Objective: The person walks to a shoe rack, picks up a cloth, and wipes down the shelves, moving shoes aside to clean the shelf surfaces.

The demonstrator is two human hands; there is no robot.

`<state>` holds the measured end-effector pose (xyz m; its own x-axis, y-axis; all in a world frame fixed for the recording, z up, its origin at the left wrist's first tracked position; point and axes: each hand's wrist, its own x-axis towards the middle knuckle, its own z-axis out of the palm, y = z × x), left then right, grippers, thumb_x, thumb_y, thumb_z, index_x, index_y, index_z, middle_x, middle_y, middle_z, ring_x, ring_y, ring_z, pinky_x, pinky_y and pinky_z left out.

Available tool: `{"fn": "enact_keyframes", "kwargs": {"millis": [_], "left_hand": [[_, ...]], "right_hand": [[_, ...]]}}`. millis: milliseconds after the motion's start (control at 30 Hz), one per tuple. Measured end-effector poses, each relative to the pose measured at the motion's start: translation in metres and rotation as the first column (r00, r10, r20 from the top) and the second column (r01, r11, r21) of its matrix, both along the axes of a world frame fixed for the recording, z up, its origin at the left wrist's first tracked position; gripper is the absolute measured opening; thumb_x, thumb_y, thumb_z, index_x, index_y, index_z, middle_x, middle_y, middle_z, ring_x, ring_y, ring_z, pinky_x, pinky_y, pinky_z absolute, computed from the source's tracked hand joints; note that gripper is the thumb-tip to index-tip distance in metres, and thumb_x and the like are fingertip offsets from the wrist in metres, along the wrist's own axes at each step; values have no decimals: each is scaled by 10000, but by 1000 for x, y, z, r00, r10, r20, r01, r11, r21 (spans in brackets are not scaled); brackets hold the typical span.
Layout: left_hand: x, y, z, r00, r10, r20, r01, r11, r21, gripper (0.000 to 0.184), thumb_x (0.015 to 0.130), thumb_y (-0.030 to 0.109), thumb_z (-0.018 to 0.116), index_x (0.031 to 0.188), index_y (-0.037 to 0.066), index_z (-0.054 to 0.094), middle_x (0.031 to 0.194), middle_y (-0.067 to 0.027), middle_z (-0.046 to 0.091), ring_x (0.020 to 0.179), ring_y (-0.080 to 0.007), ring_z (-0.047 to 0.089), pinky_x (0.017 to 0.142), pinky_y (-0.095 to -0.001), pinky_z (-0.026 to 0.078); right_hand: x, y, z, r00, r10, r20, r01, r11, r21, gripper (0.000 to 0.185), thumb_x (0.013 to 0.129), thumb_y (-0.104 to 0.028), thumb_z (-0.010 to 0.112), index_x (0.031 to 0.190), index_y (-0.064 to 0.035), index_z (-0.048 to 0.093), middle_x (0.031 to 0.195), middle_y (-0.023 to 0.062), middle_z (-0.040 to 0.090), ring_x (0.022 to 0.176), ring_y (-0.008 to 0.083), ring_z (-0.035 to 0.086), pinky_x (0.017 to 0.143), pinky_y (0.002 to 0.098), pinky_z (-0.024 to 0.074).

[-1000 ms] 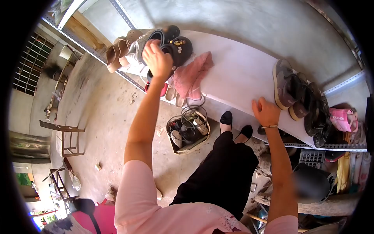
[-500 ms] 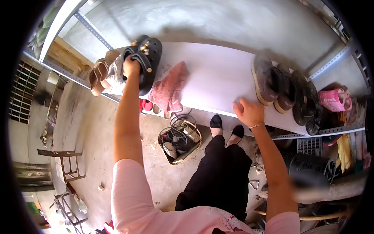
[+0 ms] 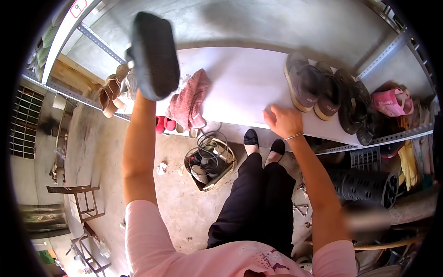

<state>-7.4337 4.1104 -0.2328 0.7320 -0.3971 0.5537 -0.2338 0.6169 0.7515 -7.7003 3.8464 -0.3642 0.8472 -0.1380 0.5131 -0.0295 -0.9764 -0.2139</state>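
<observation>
My left hand (image 3: 141,95) is raised at the left of the shelf, gripping dark clogs. The nearer clog (image 3: 156,57) has its sole turned towards me and hides most of my fingers. Any second clog behind it is largely out of sight. A reddish towel (image 3: 189,101) lies crumpled on the white shelf (image 3: 240,83), just right of the clogs. My right hand (image 3: 287,122) rests at the shelf's front edge with its fingers curled in and nothing visible in them. Dark sneakers (image 3: 307,85) stand just beyond it.
Brown shoes (image 3: 110,94) sit at the shelf's left end. Black sandals (image 3: 353,106) and a pink clog (image 3: 392,101) are at the right. On the floor stands a basket (image 3: 210,187) with cables and shoes. A perforated black cylinder (image 3: 364,184) lies lower right.
The clogs have been lifted off the shelf and turned, so a sole now shows instead of their charm-covered tops. My right hand stays at the shelf edge as the view shifts slightly.
</observation>
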Motion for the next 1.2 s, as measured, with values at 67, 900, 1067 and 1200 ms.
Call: {"fn": "enact_keyframes", "kwargs": {"millis": [67,900,1067,1200], "left_hand": [[-5,-24,-14,955,104,-276,-38,971,235,484,891,236,567,1309,20,454,1193,-159,560,978,-214,600,897,-344,515],[-97,-189,-71,883,442,157,-315,312,896,792,726,589,664,1316,84,508,1305,-235,449,1292,-369,367,1076,-404,306],[-84,-166,-100,920,388,62,-278,532,799,565,921,526,415,1174,69,629,1297,-263,471,1255,-381,397,1065,-405,297],[-103,-141,-82,892,205,402,-450,338,826,377,884,337,522,1125,63,618,1166,-201,560,1090,-374,535,938,-437,421]], "right_hand": [[0,0,0,1000,14,13,-14,1000,-2,337,810,-350,655,640,-116,483,480,45,509,458,297,534,454,416,405],[-3,-5,-6,999,10,45,-13,998,58,250,811,-290,652,659,-103,586,522,80,553,483,292,574,466,392,448],[2,-8,-19,987,-77,140,67,995,74,218,810,-241,625,652,-101,572,513,77,548,493,283,580,458,384,447],[0,-4,-10,992,4,129,-10,999,45,253,803,-244,619,608,-101,543,495,63,534,479,277,573,457,379,445]]}}
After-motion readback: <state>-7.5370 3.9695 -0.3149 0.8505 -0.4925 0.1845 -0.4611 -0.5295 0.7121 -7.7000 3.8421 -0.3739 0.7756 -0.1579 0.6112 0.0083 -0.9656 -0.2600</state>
